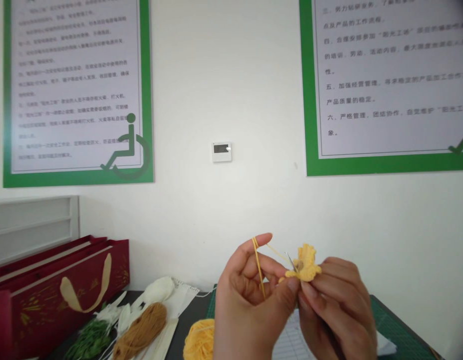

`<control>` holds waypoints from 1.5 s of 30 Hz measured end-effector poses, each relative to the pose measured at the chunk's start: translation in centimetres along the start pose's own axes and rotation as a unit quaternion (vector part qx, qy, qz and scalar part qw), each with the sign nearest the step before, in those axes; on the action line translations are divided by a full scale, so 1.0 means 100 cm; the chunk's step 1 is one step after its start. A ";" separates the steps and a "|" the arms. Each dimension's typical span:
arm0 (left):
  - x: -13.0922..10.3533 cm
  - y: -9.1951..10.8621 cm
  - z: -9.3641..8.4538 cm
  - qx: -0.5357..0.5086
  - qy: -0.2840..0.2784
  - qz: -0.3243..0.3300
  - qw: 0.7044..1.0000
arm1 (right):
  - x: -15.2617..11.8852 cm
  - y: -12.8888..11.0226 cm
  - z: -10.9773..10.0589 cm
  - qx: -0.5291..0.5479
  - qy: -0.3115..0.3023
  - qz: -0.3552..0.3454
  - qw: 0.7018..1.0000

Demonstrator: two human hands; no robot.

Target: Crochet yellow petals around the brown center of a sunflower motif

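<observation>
Flaring yellow crocheted piece (308,265), ruffle-edged

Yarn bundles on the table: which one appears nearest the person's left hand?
The yellow ball, at the picture's bottom edge, right beside the left hand; the brown skein and the white bundle appear farther left.

Up in the air goes the ruffled yellow crochet piece (308,265), small and cupped, the slim metal hook (290,260) slanting up at its edge, while the yellow strand (259,265), looped round the left forefinger (263,239), stretches towards them!
</observation>
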State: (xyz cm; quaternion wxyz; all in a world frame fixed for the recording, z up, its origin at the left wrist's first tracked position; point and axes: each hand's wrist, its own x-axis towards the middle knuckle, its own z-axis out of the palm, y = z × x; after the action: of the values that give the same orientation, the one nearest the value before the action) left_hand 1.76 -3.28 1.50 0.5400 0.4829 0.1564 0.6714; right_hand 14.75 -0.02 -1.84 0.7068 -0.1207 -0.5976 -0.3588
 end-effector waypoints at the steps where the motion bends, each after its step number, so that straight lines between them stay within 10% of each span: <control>1: 0.000 0.000 0.000 0.031 0.004 0.020 0.999 | 0.003 -0.003 -0.002 -0.024 -0.013 -0.008 1.000; 10: 0.003 0.007 -0.010 0.120 -0.004 0.046 0.992 | 0.021 -0.013 -0.022 0.081 -0.105 0.198 0.971; 14: 0.006 0.015 -0.013 0.076 -0.052 -0.015 0.996 | 0.015 -0.006 -0.024 0.198 -0.119 0.379 0.896; 22: 0.009 0.021 -0.019 0.033 -0.067 -0.114 0.991 | 0.018 -0.002 -0.012 0.393 -0.086 0.516 0.756; 30: 0.009 0.022 -0.020 0.035 -0.079 -0.114 0.990 | 0.012 -0.004 -0.009 0.347 -0.101 0.381 0.851; 45: -0.001 0.015 -0.013 0.030 -0.066 -0.068 0.995 | 0.005 -0.001 -0.005 0.385 -0.085 0.346 0.852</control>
State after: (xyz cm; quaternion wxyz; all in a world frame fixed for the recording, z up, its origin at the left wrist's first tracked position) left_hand -0.19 -3.57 1.94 0.5788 0.5304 0.1723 0.5949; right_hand 15.07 -0.61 -1.52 0.7219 -0.0678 -0.6651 0.1786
